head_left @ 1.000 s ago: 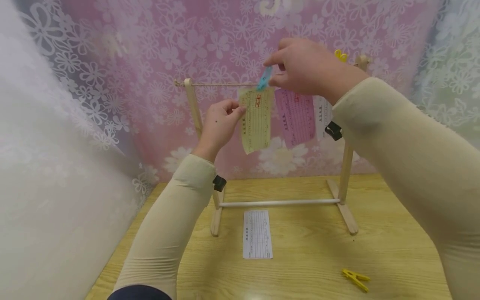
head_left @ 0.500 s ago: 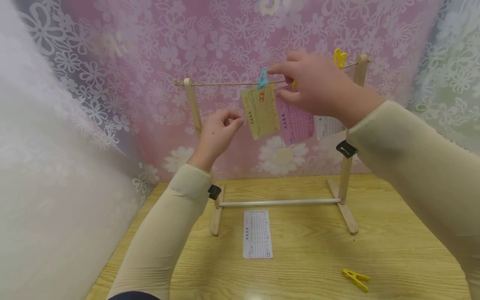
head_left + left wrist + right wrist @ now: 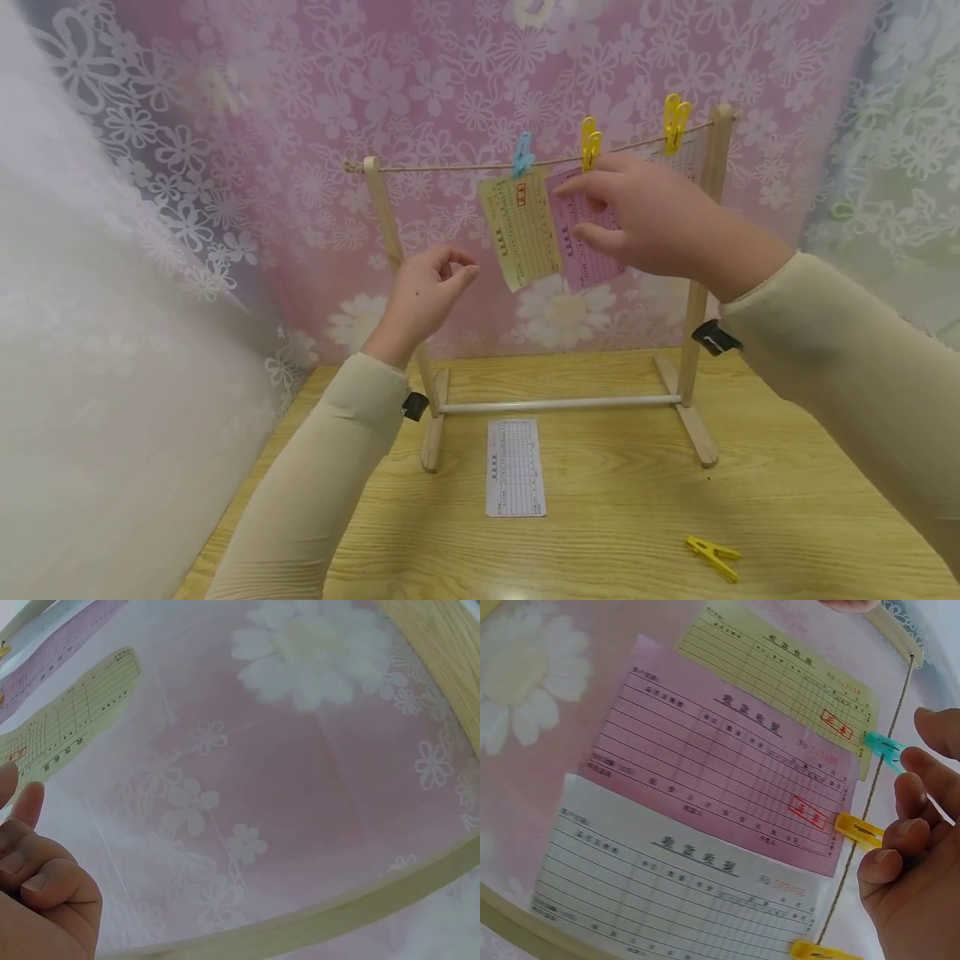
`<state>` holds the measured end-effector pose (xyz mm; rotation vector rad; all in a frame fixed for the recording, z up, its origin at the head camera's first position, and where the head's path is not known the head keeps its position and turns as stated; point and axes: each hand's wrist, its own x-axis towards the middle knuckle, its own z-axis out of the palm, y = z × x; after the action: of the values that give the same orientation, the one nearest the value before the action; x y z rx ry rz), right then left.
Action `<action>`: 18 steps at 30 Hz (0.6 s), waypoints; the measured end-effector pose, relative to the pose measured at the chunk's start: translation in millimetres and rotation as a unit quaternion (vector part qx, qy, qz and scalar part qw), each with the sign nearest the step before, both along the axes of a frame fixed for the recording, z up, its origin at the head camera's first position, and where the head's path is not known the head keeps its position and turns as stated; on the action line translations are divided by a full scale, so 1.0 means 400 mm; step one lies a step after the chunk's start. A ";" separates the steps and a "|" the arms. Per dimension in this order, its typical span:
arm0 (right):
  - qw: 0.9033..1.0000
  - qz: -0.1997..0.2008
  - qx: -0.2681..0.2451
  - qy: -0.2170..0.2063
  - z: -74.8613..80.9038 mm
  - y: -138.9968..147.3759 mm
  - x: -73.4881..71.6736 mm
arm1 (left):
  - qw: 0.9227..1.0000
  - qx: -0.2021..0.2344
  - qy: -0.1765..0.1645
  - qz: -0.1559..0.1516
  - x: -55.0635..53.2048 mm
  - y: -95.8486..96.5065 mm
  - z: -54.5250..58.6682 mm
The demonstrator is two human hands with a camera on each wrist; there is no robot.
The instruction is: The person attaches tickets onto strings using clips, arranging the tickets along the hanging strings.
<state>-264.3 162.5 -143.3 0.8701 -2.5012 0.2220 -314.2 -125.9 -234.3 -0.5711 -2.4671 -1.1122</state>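
A yellow receipt slip (image 3: 525,229) hangs by a blue clothespin (image 3: 522,156) from the string (image 3: 450,168). Beside it a pink slip (image 3: 576,250) hangs from a yellow clothespin (image 3: 590,143). A white slip (image 3: 682,877) hangs third, mostly behind my right hand in the head view, under another yellow clothespin (image 3: 676,125). My right hand (image 3: 652,221) holds nothing, its thumb and fingers apart in front of the pink slip. Left of the yellow slip, clear of it, my left hand (image 3: 426,296) is loosely curled and holds nothing.
A wooden frame (image 3: 705,242) carries the string, with a white rod (image 3: 562,406) joining its feet. On the table (image 3: 600,500) lie a white slip (image 3: 515,468) in front of the rod and a yellow clothespin (image 3: 712,557) at the right. A flowered curtain (image 3: 450,83) stands behind.
My right hand has let go of the blue clothespin and moved down and right. My left hand has released the yellow slip and dropped down and left. The slip now hangs tilted.
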 end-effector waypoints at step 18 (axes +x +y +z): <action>0.999 0.010 -0.043 -0.026 -0.196 0.101 0.047 | 0.997 -0.019 -0.065 -0.029 0.033 -0.042 -0.119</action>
<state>-245.5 202.9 -221.8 0.8655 -2.5108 0.3612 -301.1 -142.7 -282.0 -0.6025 -2.6040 -1.1605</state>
